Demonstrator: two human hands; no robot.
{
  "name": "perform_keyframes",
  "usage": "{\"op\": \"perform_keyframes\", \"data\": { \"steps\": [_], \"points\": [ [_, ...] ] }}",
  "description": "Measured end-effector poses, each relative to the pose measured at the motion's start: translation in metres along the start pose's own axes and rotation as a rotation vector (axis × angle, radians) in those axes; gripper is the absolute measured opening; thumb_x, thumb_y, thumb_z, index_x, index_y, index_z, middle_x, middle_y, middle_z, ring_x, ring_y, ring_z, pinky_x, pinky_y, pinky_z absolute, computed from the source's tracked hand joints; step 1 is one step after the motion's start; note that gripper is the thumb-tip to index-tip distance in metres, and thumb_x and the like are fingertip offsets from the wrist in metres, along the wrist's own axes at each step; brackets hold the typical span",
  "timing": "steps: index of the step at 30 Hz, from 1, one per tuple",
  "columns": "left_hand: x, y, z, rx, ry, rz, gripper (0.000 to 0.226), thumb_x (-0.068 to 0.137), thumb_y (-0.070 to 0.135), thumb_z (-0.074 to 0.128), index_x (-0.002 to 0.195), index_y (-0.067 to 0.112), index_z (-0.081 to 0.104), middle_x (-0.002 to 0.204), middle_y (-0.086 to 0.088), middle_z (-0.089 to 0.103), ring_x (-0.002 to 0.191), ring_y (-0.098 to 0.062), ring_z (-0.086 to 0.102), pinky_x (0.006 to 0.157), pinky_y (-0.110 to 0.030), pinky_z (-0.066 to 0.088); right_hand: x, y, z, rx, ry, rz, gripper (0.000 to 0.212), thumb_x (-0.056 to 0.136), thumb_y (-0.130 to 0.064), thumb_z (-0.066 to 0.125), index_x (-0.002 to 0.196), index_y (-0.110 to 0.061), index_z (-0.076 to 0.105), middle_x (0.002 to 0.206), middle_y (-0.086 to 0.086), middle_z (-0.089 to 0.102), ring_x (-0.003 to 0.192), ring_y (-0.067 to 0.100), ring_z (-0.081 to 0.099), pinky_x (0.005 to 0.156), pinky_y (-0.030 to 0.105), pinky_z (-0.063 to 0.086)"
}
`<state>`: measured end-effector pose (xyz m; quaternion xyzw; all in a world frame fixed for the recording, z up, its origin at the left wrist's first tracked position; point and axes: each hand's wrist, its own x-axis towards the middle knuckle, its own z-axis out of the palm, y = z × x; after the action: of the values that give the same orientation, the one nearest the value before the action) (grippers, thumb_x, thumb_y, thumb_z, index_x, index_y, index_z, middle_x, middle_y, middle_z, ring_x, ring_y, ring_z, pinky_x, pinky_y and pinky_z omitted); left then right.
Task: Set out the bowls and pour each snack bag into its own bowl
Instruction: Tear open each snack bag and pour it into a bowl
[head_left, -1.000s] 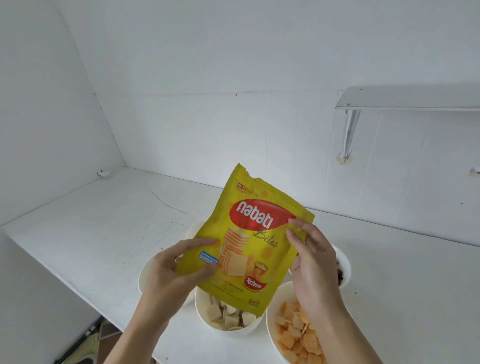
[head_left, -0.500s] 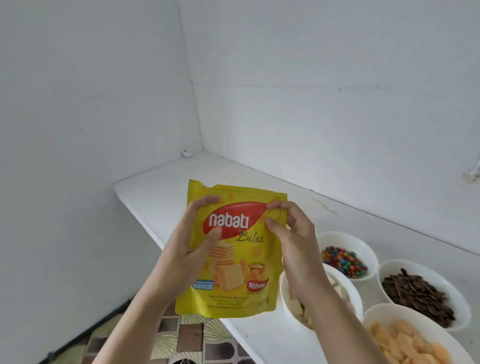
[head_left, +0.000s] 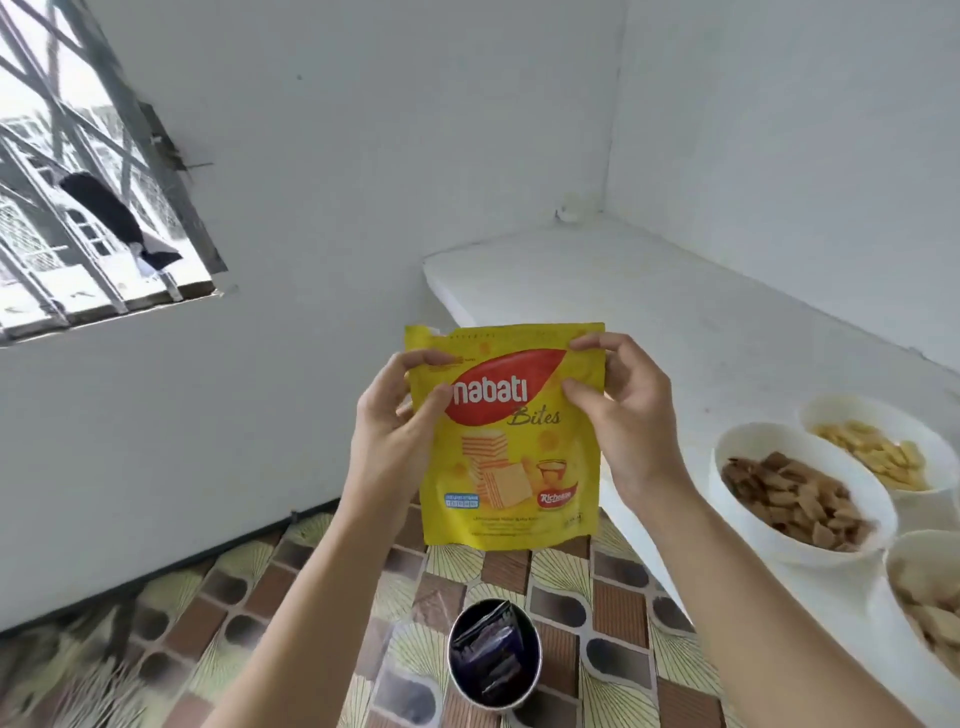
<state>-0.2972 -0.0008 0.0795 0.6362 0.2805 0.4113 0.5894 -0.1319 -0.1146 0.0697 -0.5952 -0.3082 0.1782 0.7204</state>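
Here, a yellow snack bag (head_left: 511, 441) is held upright in the air, its printed face turned to the camera. It is kept off the white counter (head_left: 649, 291), to the left of the counter's front edge and over the floor (head_left: 249, 597). Its upper left corner is pinched by the left hand (head_left: 395, 421) between thumb and curled fingers, and its upper right corner is gripped in the same way by the right hand (head_left: 623, 415). The bag is flat, glossy and rectangular; a small notch is seen at its top left corner, though it cannot be told whether the top is sealed.

Open room is left below the bag, where a round bin (head_left: 457, 680) stands on the floor with dark, crinkled wrappers (head_left: 488, 660) inside it. The floor is covered with patterned tiles in brown, grey and pale yellow.

On the counter to the right, well apart from the bag, three smooth white bowls are set close together near the front edge. A bowl of brown pieces (head_left: 769, 540) is nearest the hands, a bowl of yellow sticks (head_left: 878, 402) is placed behind it, and a third bowl (head_left: 904, 545) with pale pieces is cut off by the frame. The far end of the counter is met by plain white walls. A barred window (head_left: 78, 208) is seen at upper left.
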Motion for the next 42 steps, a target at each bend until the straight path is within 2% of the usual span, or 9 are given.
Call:
{"op": "perform_keyframes", "data": {
  "steps": [7,11,14,17,21,25,29,39,42],
  "points": [
    [0.011,-0.069,-0.041,0.071,0.138,-0.200,0.017,0.100,0.004,0.060,0.109,0.016,0.067,0.109,-0.002,0.068,0.080,-0.007,0.074,0.058,-0.024,0.058,0.011,0.086,0.048,-0.090,-0.026,0.163,0.037,0.087,0.011,0.064,0.093,-0.026,0.067,0.087,-0.012,0.074,0.083,0.013,0.074,0.068,0.045,0.064],
    [0.012,-0.132,-0.051,0.082,0.214,-0.303,0.017,0.101,0.008,0.061,0.106,0.022,0.069,0.105,0.002,0.070,0.081,-0.007,0.073,0.055,-0.021,0.055,0.015,0.154,0.065,-0.098,-0.052,0.236,0.034,0.089,0.000,0.063,0.089,-0.034,0.069,0.105,0.002,0.072,0.105,0.028,0.068,0.085,0.055,0.059],
    [0.009,-0.199,-0.058,0.103,0.256,-0.378,0.016,0.101,0.009,0.061,0.108,0.022,0.069,0.111,-0.006,0.069,0.081,-0.008,0.070,0.053,-0.014,0.050,0.012,0.224,0.070,-0.092,-0.058,0.278,0.031,0.095,-0.007,0.056,0.089,-0.034,0.069,0.108,0.009,0.071,0.101,0.035,0.068,0.085,0.059,0.058],
    [0.001,-0.279,-0.066,0.112,0.267,-0.430,0.015,0.101,0.011,0.060,0.107,0.023,0.068,0.113,-0.010,0.069,0.089,-0.013,0.071,0.058,-0.015,0.052,0.005,0.305,0.070,-0.084,-0.083,0.282,0.020,0.093,-0.019,0.056,0.094,-0.035,0.068,0.105,0.026,0.064,0.082,0.042,0.058,0.078,0.065,0.053],
    [-0.013,-0.382,-0.071,0.086,0.297,-0.521,0.016,0.101,0.016,0.061,0.102,0.029,0.068,0.121,-0.012,0.066,0.104,-0.024,0.071,0.066,-0.025,0.057,-0.007,0.407,0.067,-0.069,-0.106,0.320,0.012,0.092,-0.024,0.061,0.094,-0.032,0.069,0.112,0.025,0.063,0.101,0.047,0.061,0.090,0.066,0.051],
    [-0.032,-0.483,-0.067,0.027,0.353,-0.605,0.010,0.102,0.015,0.060,0.107,0.022,0.064,0.123,-0.015,0.064,0.101,-0.023,0.068,0.056,-0.015,0.052,-0.027,0.505,0.061,-0.051,-0.104,0.365,0.008,0.090,-0.021,0.067,0.089,-0.029,0.070,0.112,0.017,0.067,0.107,0.033,0.063,0.096,0.055,0.053],
    [-0.052,-0.575,-0.062,-0.012,0.429,-0.658,0.006,0.103,0.014,0.058,0.108,0.017,0.058,0.122,-0.016,0.062,0.098,-0.025,0.065,0.052,-0.014,0.050,-0.050,0.594,0.052,-0.010,-0.101,0.406,0.019,0.093,-0.010,0.067,0.082,-0.025,0.070,0.095,0.001,0.069,0.094,0.016,0.064,0.081,0.031,0.053],
    [-0.097,-0.734,-0.067,-0.006,0.511,-0.729,0.014,0.101,0.021,0.059,0.088,0.024,0.056,0.117,-0.013,0.064,0.103,-0.023,0.063,0.079,-0.037,0.054,-0.099,0.751,0.031,0.009,-0.061,0.464,0.006,0.082,-0.019,0.069,0.076,-0.019,0.071,0.083,0.001,0.068,0.086,0.017,0.063,0.077,0.033,0.053],
    [-0.108,-0.751,-0.067,0.069,0.444,-0.743,0.012,0.100,0.020,0.060,0.090,0.019,0.064,0.108,-0.005,0.068,0.099,-0.019,0.061,0.077,-0.031,0.051,-0.105,0.769,0.020,-0.029,-0.040,0.501,0.008,0.080,-0.022,0.070,0.074,-0.022,0.073,0.081,0.000,0.070,0.087,0.020,0.064,0.082,0.039,0.053]
  ]
}}
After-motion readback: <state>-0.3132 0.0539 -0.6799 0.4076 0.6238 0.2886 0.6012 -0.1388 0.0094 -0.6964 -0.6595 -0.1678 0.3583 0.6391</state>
